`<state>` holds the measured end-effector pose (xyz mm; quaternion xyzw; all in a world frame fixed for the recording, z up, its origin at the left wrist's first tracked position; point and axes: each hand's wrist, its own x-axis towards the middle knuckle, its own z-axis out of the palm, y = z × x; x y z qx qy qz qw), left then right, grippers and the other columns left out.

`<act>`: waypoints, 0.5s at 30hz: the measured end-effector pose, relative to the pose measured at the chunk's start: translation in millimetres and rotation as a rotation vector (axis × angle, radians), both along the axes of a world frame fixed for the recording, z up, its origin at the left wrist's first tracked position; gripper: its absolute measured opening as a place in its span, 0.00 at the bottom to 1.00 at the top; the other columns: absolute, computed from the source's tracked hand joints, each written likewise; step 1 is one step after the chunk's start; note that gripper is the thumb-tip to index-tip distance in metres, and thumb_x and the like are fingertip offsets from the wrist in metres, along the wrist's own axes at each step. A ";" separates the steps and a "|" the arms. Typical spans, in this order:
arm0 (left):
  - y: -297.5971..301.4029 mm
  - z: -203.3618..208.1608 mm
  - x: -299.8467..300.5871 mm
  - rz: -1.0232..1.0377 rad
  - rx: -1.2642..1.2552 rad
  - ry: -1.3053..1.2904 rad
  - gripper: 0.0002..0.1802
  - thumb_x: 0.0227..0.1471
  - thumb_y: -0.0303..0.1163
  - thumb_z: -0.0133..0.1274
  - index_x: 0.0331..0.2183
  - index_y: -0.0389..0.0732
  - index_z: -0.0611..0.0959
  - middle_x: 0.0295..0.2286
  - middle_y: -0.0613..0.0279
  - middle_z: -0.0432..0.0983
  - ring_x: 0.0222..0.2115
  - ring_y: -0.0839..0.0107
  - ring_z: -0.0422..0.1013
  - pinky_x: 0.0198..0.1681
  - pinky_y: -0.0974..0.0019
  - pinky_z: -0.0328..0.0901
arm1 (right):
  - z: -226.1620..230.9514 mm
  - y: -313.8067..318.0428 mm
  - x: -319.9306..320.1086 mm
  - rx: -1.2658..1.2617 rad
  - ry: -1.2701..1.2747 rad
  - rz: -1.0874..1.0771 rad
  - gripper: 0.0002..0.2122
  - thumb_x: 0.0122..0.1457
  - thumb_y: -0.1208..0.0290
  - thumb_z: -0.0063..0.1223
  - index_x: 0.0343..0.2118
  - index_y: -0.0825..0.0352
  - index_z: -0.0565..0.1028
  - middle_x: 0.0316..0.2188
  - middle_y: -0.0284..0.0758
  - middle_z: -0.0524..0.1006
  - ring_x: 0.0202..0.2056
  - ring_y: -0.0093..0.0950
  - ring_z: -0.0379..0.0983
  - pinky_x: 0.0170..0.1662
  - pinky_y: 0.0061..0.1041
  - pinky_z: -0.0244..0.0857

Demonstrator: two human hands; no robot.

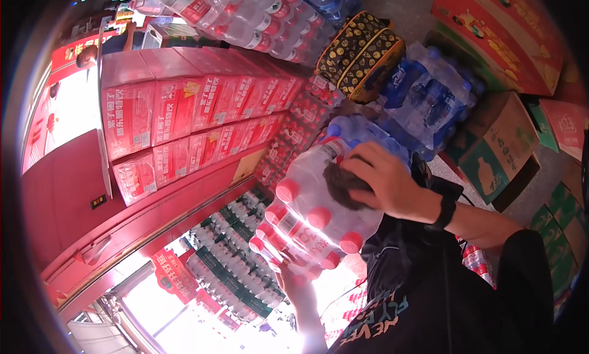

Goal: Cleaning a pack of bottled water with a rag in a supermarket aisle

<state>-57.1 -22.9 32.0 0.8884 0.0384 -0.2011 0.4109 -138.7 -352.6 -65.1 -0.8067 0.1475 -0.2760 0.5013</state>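
Observation:
A shrink-wrapped pack of clear bottles with red caps (307,228) is tilted in front of my body. My left hand (293,286) grips its lower end, with the fingers partly hidden against the plastic film. My right hand (389,182), with a black band on the wrist, is closed on a dark grey fuzzy cloth (345,187). That cloth is pressed against the upper side of the pack. Just past the pack lies a blue-tinted wrapped bottle pack (368,133).
Red cartons (178,108) are stacked in two rows at left. A black and yellow patterned bag (362,53) sits beside a blue-capped bottle pack (429,96). An open cardboard box (500,148) stands at right. More bottle packs (264,23) lie at the top. Another person (92,54) is far left.

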 end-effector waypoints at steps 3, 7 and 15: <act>8.4 2.1 0.6 0.050 -0.040 0.025 0.36 0.65 0.20 0.49 0.70 0.36 0.59 0.64 0.44 0.60 0.63 0.53 0.64 0.65 0.50 0.65 | -20.6 -0.7 -3.8 -0.135 0.423 0.006 0.20 0.52 0.61 0.67 0.47 0.61 0.77 0.44 0.35 0.75 0.45 0.42 0.74 0.42 0.40 0.73; -4.0 -4.2 5.0 -0.114 0.002 -0.085 0.31 0.72 0.42 0.44 0.68 0.35 0.62 0.58 0.49 0.67 0.55 0.59 0.69 0.57 0.56 0.69 | -22.6 -6.2 -9.4 0.012 0.300 -0.068 0.16 0.54 0.63 0.65 0.44 0.63 0.77 0.40 0.35 0.76 0.43 0.40 0.74 0.41 0.40 0.73; 11.1 -6.4 2.0 -0.084 -0.059 -0.059 0.34 0.67 0.24 0.51 0.70 0.35 0.60 0.62 0.46 0.64 0.61 0.55 0.67 0.61 0.54 0.69 | 26.2 -13.4 8.8 0.044 -0.077 -0.039 0.20 0.55 0.59 0.67 0.47 0.65 0.79 0.43 0.38 0.77 0.42 0.43 0.74 0.45 0.39 0.70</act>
